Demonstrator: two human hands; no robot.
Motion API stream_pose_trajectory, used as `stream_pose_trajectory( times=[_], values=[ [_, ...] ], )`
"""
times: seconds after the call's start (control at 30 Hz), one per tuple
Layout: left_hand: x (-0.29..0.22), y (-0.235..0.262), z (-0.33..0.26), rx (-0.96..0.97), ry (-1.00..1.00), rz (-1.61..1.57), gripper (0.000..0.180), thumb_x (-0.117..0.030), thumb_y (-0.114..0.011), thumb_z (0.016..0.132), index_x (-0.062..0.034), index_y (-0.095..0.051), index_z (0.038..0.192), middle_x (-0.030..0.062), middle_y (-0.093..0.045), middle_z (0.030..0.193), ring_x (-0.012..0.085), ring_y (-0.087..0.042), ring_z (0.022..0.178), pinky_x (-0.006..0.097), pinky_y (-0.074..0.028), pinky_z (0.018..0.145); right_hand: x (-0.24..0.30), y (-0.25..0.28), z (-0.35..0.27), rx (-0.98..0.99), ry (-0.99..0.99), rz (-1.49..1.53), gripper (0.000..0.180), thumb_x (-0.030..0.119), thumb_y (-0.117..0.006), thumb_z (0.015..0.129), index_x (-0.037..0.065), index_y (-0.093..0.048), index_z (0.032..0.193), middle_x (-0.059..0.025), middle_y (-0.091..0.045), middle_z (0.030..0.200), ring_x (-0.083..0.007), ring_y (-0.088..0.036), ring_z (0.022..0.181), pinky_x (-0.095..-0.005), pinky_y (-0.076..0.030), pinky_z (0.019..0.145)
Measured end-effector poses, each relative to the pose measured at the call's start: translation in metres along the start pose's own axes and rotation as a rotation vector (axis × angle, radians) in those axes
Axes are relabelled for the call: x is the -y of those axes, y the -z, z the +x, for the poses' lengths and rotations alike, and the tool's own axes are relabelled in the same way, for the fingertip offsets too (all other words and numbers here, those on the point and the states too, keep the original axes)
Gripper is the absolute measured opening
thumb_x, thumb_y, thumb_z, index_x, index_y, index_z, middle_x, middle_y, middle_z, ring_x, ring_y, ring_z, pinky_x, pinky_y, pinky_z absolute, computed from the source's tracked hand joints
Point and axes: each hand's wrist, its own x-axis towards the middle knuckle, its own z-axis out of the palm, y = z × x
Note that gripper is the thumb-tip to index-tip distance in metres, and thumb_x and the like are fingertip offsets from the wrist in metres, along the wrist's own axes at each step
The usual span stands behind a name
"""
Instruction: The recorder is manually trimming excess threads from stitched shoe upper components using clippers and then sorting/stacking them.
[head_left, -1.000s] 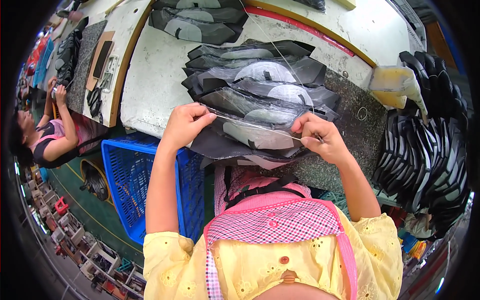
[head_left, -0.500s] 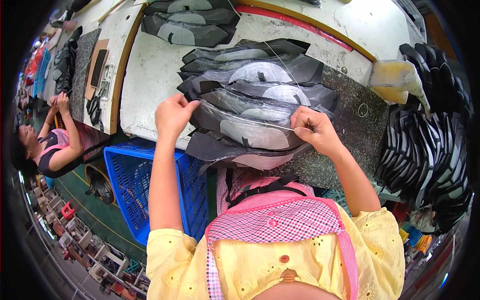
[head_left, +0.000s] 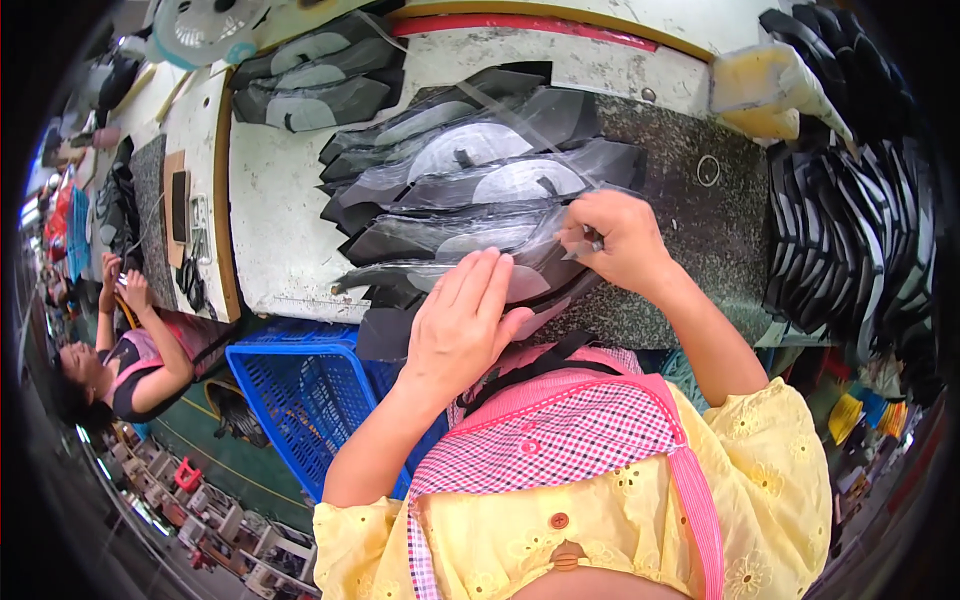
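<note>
A stack of dark grey and black curved flat pieces (head_left: 500,170), with lighter rounded patches, lies overlapped on the table before me. My left hand (head_left: 462,318) rests flat on the nearest pieces, fingers stretched out together and thumb apart. My right hand (head_left: 618,240) is closed at the right side of the stack, its fingers pinched. A pale, blurred strand (head_left: 500,110) runs from the far left across the stack to this hand. Something small and dark (head_left: 593,238) shows between its fingers, too little to name.
A second stack of dark pieces (head_left: 320,75) lies far left. Many black pieces (head_left: 850,250) stand packed at right, below a yellowish block-like container (head_left: 755,90). A blue crate (head_left: 300,400) is at lower left. A co-worker (head_left: 140,350) works at the left table.
My left hand has moved right and nearer, from a pinch at the stack's left edge to lying flat on it. My right hand has shifted slightly up. The view has turned somewhat.
</note>
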Motion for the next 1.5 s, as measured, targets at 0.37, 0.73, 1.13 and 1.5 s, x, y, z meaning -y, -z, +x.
stream_pose_trajectory(
  times=[0.37, 0.73, 1.13, 1.5],
  values=[
    [-0.016, -0.011, 0.020, -0.015, 0.018, 0.178, 0.053, -0.027, -0.071, 0.072, 0.0028, -0.054, 0.111, 0.0151, -0.053, 0.106, 0.0306, -0.051, 0.098, 0.038, -0.043, 0.083, -0.021, -0.013, 0.010, -0.170, 0.200, -0.407, 0.016, 0.015, -0.068, 0.065, 0.013, -0.053, 0.072, 0.0007, -0.052, 0.068, -0.0194, -0.050, 0.074, -0.0383, -0.034, 0.075],
    [-0.012, -0.016, 0.033, 0.006, -0.030, 0.167, 0.046, -0.024, -0.072, 0.070, 0.0006, -0.056, 0.105, 0.0111, -0.052, 0.087, 0.0269, -0.050, 0.078, 0.034, -0.045, 0.066, -0.041, -0.004, 0.023, -0.138, 0.112, -0.383, 0.017, 0.011, -0.067, 0.062, 0.010, -0.053, 0.071, -0.0046, -0.056, 0.072, -0.0236, -0.054, 0.081, -0.0363, -0.040, 0.074],
    [-0.003, -0.016, 0.060, -0.021, -0.016, 0.087, 0.030, -0.024, -0.070, 0.071, -0.0043, -0.058, 0.090, 0.0069, -0.046, 0.074, 0.0232, -0.049, 0.070, 0.033, -0.042, 0.055, -0.027, 0.023, -0.029, 0.071, -0.419, -0.181, 0.053, 0.037, -0.071, 0.069, 0.010, -0.044, 0.106, -0.0133, -0.062, 0.080, -0.0328, -0.062, 0.077, -0.0413, -0.048, 0.068],
    [-0.007, -0.015, 0.066, -0.030, -0.018, 0.171, 0.040, -0.026, -0.073, 0.069, -0.0041, -0.061, 0.101, 0.0069, -0.052, 0.083, 0.0233, -0.048, 0.074, 0.034, -0.043, 0.062, -0.038, 0.037, -0.014, 0.069, -0.464, -0.060, 0.036, 0.019, -0.067, 0.076, 0.006, -0.049, 0.105, -0.0124, -0.062, 0.089, -0.0286, -0.063, 0.081, -0.0372, -0.049, 0.071]
  ],
)
